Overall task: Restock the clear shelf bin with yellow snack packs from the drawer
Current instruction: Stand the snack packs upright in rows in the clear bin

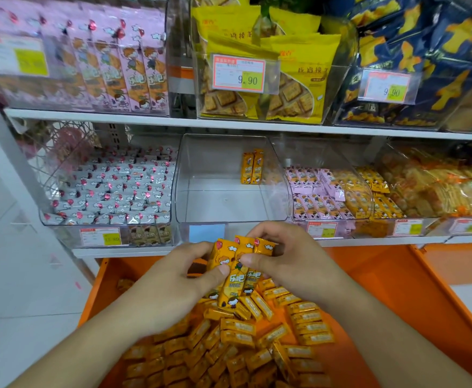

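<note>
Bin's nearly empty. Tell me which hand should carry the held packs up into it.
Probably right: the right hand wraps the tops of the yellow packs and sits nearer the clear bin; the left hand only pinches their side.

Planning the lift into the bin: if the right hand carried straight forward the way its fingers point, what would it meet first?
Probably the left hand: the right hand points leftward across the held yellow snack packs, not toward the clear bin. Depth is uncertain.
</note>
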Motion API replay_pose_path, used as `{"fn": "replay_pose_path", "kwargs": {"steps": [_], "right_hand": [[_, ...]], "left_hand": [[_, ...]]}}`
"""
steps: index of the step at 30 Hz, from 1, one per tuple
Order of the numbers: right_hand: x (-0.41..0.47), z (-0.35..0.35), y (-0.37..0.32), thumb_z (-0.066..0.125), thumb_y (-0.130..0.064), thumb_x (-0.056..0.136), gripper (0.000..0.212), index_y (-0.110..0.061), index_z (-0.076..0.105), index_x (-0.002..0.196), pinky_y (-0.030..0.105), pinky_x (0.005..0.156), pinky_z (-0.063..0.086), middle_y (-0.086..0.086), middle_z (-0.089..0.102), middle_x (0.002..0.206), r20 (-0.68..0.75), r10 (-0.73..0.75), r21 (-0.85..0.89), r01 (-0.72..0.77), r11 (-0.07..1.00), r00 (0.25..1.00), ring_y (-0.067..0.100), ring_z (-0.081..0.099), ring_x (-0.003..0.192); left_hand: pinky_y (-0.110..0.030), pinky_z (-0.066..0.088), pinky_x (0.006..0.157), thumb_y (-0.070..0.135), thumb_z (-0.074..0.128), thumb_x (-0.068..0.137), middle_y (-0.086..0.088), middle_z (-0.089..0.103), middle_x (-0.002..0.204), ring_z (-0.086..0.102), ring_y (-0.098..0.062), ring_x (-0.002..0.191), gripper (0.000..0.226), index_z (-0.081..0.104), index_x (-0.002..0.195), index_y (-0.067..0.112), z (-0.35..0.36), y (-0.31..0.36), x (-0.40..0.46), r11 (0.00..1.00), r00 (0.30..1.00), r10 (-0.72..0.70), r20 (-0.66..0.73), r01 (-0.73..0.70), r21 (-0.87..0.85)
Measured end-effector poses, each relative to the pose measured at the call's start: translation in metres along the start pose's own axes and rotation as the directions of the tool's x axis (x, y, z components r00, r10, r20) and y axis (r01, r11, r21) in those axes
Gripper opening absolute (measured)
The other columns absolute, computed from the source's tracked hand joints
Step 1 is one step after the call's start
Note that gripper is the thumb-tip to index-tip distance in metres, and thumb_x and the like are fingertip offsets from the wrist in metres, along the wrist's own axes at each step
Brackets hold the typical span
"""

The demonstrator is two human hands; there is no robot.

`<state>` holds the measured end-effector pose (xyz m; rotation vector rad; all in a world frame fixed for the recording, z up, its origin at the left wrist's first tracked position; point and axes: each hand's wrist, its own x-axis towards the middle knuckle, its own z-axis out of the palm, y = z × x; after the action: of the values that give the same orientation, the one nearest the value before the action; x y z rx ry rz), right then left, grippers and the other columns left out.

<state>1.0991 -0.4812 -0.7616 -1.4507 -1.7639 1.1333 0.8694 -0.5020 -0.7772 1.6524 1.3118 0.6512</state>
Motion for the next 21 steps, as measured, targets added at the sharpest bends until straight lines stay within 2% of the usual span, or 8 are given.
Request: {"fn": "replay_pose_path", "kwargs": {"steps": [3, 4, 7, 11, 14, 15, 18, 21], "right_hand": [[0.003, -0.001, -0.001, 0.085, -0.026, 0.085, 0.016, -0.027, 0.073, 0.095, 0.044, 0.063, 0.058, -0.008, 0.074, 0.095, -0.03, -0.033, -0.005, 0.033, 0.999, 0.999, 0.029, 0.071, 0.077], [0.004, -0.002, -0.002, 0.086, -0.025, 0.084, 0.017, -0.027, 0.073, 0.096, 0.047, 0.064, 0.059, -0.007, 0.074, 0.094, -0.043, -0.048, 0.002, 0.048, 0.999, 0.998, 0.03, 0.071, 0.078], [0.017, -0.011, -0.008, 0.086, -0.026, 0.084, 0.018, -0.03, 0.074, 0.097, 0.043, 0.066, 0.059, -0.007, 0.075, 0.093, -0.102, -0.107, -0.034, 0.104, 0.994, 0.989, 0.023, 0.071, 0.078], [0.055, -0.028, -0.019, 0.086, -0.032, 0.084, 0.024, -0.038, 0.071, 0.102, 0.039, 0.072, 0.06, -0.012, 0.073, 0.099, -0.203, -0.192, -0.181, 0.156, 0.971, 0.96, 0.014, 0.07, 0.083], [0.104, -0.035, -0.019, 0.087, -0.034, 0.082, 0.025, -0.036, 0.069, 0.099, 0.03, 0.074, 0.054, -0.015, 0.069, 0.097, -0.231, -0.244, -0.358, 0.151, 0.922, 0.942, 0.005, 0.064, 0.085], [0.122, -0.036, -0.017, 0.088, -0.035, 0.08, 0.026, -0.035, 0.07, 0.098, 0.03, 0.076, 0.052, -0.015, 0.066, 0.097, -0.229, -0.269, -0.426, 0.152, 0.892, 0.935, 0.004, 0.062, 0.086], [0.181, -0.041, -0.006, 0.088, -0.038, 0.076, 0.025, -0.034, 0.072, 0.095, 0.034, 0.077, 0.053, -0.014, 0.068, 0.091, -0.195, -0.264, -0.534, 0.124, 0.836, 0.944, 0.003, 0.061, 0.082], [0.234, -0.046, 0.002, 0.082, -0.043, 0.081, 0.029, -0.035, 0.071, 0.107, 0.034, 0.082, 0.058, -0.01, 0.073, 0.098, -0.141, -0.221, -0.641, 0.081, 0.763, 0.965, 0.015, 0.068, 0.092]], "left_hand": [[-0.039, 0.054, 0.095, 0.041, 0.076, 0.091, 0.011, 0.067, 0.107, 0.067, -0.004, 0.102, 0.018, 0.075, 0.108, 0.039, -0.003, 0.001, 0.005, 0.996, 0.994, 0.058, -0.096, -0.051, 0.074], [-0.039, 0.055, 0.093, 0.035, 0.079, 0.09, 0.009, 0.07, 0.103, 0.068, -0.006, 0.099, 0.02, 0.074, 0.109, 0.042, -0.005, 0.003, 0.008, 0.995, 0.99, 0.076, -0.115, -0.068, 0.072], [-0.04, 0.059, 0.089, 0.019, 0.083, 0.086, 0.007, 0.075, 0.098, 0.072, -0.01, 0.093, 0.044, 0.069, 0.112, 0.05, -0.015, 0.018, 0.02, 0.993, 0.974, 0.119, -0.195, -0.114, 0.038], [-0.031, 0.06, 0.079, 0.018, 0.085, 0.082, 0.021, 0.073, 0.092, 0.07, -0.001, 0.083, 0.04, 0.067, 0.104, 0.046, -0.034, 0.032, 0.064, 0.976, 0.941, 0.182, -0.286, -0.137, 0.17], [-0.014, 0.045, 0.065, 0.027, 0.084, 0.083, 0.022, 0.069, 0.088, 0.063, 0.008, 0.082, 0.028, 0.064, 0.098, 0.04, -0.048, 0.035, 0.11, 0.948, 0.934, 0.169, -0.314, -0.066, 0.312], [-0.013, 0.042, 0.063, 0.028, 0.084, 0.083, 0.022, 0.068, 0.088, 0.063, 0.008, 0.083, 0.027, 0.063, 0.096, 0.039, -0.051, 0.032, 0.126, 0.938, 0.934, 0.153, -0.322, -0.035, 0.344], [-0.026, 0.055, 0.068, 0.028, 0.086, 0.077, 0.016, 0.071, 0.085, 0.069, -0.004, 0.083, 0.026, 0.065, 0.091, 0.035, -0.057, 0.016, 0.18, 0.932, 0.929, 0.092, -0.358, 0.046, 0.359], [-0.027, 0.052, 0.067, 0.038, 0.083, 0.074, 0.005, 0.073, 0.089, 0.069, -0.02, 0.081, 0.026, 0.072, 0.097, 0.029, -0.064, 0.004, 0.233, 0.866, 0.918, 0.04, -0.395, 0.165, 0.472]]}}
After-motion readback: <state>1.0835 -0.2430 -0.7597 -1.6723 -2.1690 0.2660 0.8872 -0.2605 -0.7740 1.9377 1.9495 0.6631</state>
